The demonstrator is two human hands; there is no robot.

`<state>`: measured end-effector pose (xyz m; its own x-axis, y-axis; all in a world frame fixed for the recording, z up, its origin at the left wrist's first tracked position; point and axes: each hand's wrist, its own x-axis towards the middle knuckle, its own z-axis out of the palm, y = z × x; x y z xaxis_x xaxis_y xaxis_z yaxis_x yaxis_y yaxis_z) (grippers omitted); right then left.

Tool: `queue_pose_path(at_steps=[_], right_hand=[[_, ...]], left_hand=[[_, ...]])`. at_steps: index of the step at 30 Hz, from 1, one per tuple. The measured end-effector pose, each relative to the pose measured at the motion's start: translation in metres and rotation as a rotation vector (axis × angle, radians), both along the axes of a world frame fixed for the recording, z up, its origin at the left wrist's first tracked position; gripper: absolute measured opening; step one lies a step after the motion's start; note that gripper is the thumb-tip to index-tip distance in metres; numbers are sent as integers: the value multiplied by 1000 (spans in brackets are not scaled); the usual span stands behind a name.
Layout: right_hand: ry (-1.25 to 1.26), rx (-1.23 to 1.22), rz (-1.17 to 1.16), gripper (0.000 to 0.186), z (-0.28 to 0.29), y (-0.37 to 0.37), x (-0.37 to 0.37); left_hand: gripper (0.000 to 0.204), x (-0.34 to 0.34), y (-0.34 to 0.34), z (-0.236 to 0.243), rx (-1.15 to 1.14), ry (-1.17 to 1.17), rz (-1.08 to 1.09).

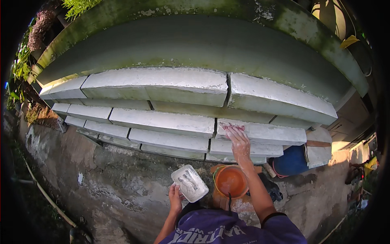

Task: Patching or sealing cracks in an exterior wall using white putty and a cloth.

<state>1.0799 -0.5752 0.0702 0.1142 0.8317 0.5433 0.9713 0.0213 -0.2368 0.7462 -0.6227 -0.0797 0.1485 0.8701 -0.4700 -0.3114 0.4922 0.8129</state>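
Observation:
My left hand [175, 196] grips the near left edge of a white rectangular tub [189, 183], whose inside is smeared with white paste and grey streaks. Ahead and to the right, my right hand [239, 143] presses a small reddish, white-smeared pad [234, 127] against the top of a white-coated block [264, 132]. Whether the pad is a cloth or a sponge I cannot tell. White residue covers my right fingers and wrist. This block belongs to the middle of several stepped rows, next to a dark vertical joint.
An orange bucket [231, 181] stands on the ground between my forearms. To the right lie a blue container [289, 160] and a board [318, 147]. Above the rows rises a greenish, mossy wall [195, 40]. A long pole [48, 195] lies at the left.

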Motion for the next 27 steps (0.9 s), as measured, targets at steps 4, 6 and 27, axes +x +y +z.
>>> queue_pose_path(at_steps=[4, 6, 27], right_hand=[[-111, 53, -58, 40, -36, 26, 19], [-145, 62, -54, 44, -48, 15, 15], [247, -270, -56, 56, 4, -51, 21]], left_hand=[[30, 5, 2, 5, 9, 9, -35], [29, 3, 3, 1, 26, 7, -50], [30, 10, 5, 11, 16, 23, 28]])
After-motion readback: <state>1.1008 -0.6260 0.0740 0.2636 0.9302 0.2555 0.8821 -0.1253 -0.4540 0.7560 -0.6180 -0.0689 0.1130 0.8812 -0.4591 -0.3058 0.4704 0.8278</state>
